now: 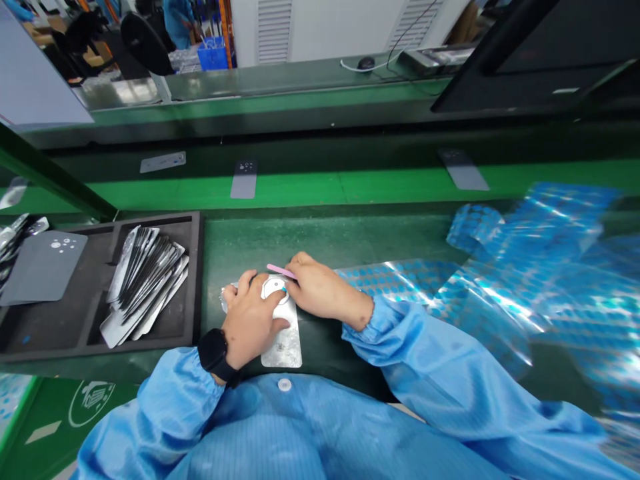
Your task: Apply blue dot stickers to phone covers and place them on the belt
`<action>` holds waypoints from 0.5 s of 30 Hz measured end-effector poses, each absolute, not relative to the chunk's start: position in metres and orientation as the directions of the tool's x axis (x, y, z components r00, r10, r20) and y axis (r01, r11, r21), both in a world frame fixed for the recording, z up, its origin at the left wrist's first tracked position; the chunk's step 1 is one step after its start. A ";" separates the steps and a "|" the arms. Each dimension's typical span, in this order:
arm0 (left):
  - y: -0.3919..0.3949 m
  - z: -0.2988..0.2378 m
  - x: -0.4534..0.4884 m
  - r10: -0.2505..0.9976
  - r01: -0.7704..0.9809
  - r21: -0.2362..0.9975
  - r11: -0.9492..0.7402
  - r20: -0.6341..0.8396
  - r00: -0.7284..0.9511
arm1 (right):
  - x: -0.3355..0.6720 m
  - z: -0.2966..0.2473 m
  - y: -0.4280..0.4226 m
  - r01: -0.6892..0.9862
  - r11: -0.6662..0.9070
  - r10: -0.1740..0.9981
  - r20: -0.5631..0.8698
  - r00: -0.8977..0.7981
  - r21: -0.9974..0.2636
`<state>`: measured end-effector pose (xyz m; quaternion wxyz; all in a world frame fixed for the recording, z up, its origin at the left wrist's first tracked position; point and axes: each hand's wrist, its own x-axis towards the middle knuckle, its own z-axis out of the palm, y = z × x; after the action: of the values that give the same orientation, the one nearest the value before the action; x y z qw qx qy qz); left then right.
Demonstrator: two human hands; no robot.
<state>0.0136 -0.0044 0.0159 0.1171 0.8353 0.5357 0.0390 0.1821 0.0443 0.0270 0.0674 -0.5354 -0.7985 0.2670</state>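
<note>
The left hand (251,317) lay on a silver plate (286,345) by the near edge of the tabletop (310,232). The right hand (323,288) gripped a pink tool (280,271).

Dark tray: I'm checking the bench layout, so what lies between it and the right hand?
In the head view, green bench, then the left hand and the silver plate partly under it.

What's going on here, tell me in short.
A person in blue sleeves is working on a silver panel at a green bench. Their left hand lies over it with fingers spread, while the right hand holds a thin pink tool near the ring marking at its far end. To the left, a dark tray holds a fanned stack of panels. To the right lie sheets of blue-dotted film.
</note>
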 end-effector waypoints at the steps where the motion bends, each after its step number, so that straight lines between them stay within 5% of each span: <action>1: -0.006 0.014 0.014 0.910 0.886 0.252 -0.389 -0.047 0.413 | 0.180 0.028 0.043 0.828 0.282 0.884 -0.204 -0.420 -0.484; 7: -0.010 0.015 0.013 0.947 0.885 0.342 -0.316 0.163 0.275 | 0.178 0.037 0.081 0.776 0.149 0.890 -0.258 -0.375 -0.613; 11: 0.038 0.053 0.004 0.921 0.913 0.317 -0.256 0.366 0.131 | 0.189 0.056 0.164 0.740 0.035 0.992 -0.067 -0.107 -0.671; 15: 0.135 0.089 0.000 0.979 0.985 0.175 0.001 0.201 -0.036 | 0.200 0.083 0.209 0.790 0.030 0.983 0.162 0.089 -0.613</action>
<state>0.0000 0.1345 0.0887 -0.0104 0.6941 0.7072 0.1341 0.1999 0.2092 0.0829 0.2938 -0.6769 -0.6546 0.1644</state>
